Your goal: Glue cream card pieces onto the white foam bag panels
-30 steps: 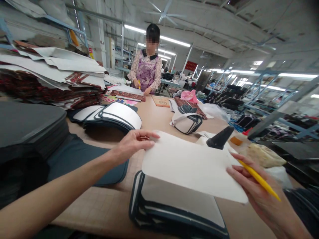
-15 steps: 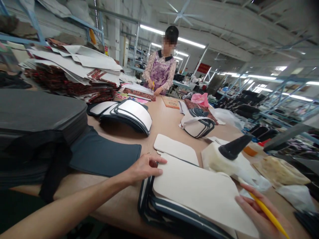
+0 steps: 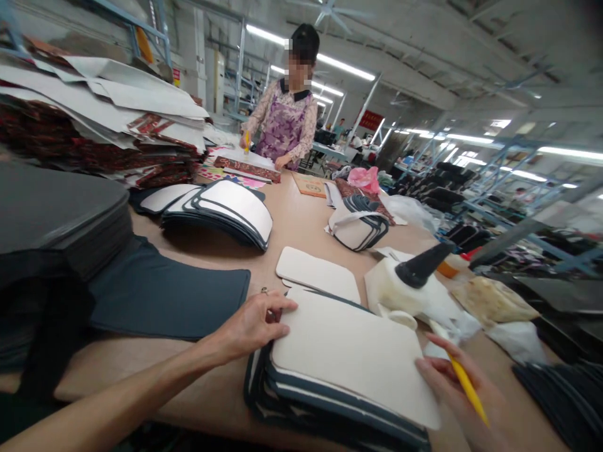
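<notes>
A cream rounded panel (image 3: pixel 348 351) lies on top of a stack of dark-blue-edged pieces (image 3: pixel 330 398). My left hand (image 3: pixel 254 320) pinches the panel's left corner between thumb and fingers. At the panel's right edge, my right hand (image 3: pixel 461 376) holds a yellow-handled brush (image 3: pixel 468 386) with a pale tip, its fingers touching the panel too. Just behind the stack lies another cream panel (image 3: pixel 318 273). A whitish plastic bottle (image 3: pixel 393 289) with a black cone-shaped spout stands beyond my right hand. Left of my left hand, a dark blue fabric piece (image 3: pixel 174 295) lies flat.
A tall pile of dark grey sheets (image 3: pixel 56 207) stands at the left, with white and red-patterned sheets (image 3: pixel 113 107) behind. Curved stacked panels (image 3: pixel 221 213) and a tied bundle (image 3: pixel 358 226) rest farther back. Across the table stands a co-worker (image 3: pixel 287 113) holding a yellow tool.
The view has shifted right, so things appear farther left. Both hands stay at the cream panel, which now sits more squarely on the stack. The co-worker's tool hand has moved left.
</notes>
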`<move>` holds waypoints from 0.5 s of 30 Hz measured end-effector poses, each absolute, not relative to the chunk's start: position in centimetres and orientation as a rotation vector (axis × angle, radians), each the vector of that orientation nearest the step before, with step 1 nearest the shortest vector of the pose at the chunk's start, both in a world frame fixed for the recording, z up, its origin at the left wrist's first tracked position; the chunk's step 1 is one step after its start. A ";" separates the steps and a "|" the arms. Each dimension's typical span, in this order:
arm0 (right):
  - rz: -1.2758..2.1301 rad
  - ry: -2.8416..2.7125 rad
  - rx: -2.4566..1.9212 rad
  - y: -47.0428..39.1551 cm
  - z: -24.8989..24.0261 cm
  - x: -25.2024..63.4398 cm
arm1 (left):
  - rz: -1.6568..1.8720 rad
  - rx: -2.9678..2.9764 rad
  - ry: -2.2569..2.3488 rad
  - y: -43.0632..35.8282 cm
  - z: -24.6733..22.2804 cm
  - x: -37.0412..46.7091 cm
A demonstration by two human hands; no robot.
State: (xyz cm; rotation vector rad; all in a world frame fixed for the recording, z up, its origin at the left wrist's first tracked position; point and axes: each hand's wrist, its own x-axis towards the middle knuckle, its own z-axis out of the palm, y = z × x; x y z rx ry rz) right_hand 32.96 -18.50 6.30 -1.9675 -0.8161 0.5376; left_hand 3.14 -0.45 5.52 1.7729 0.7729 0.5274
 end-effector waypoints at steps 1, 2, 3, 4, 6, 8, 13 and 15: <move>0.529 -0.827 -1.946 -18.5 6.1 32.7 | 0.519 1.780 0.774 -0.3 5.4 3.1; 0.523 -0.836 -1.925 -18.4 5.9 32.4 | 0.512 1.778 0.773 -0.1 5.2 3.1; 0.517 -0.849 -1.903 -18.3 5.8 32.2 | 0.510 1.770 0.775 0.1 5.0 3.1; 0.516 -0.867 -1.885 -18.2 5.6 32.1 | 0.507 1.761 0.777 0.4 4.8 3.1; 0.523 -0.903 -1.860 -18.0 5.5 31.9 | 0.501 1.749 0.787 0.9 4.4 3.2; 0.539 -0.912 -1.836 -17.9 5.5 31.9 | 0.500 1.736 0.788 1.4 4.1 3.2; 0.559 -0.924 -1.829 -17.8 5.0 31.9 | 0.517 1.729 0.810 1.9 3.4 2.8; 0.539 -0.958 -1.838 -17.8 4.8 31.9 | 0.516 1.733 0.822 2.0 3.3 2.7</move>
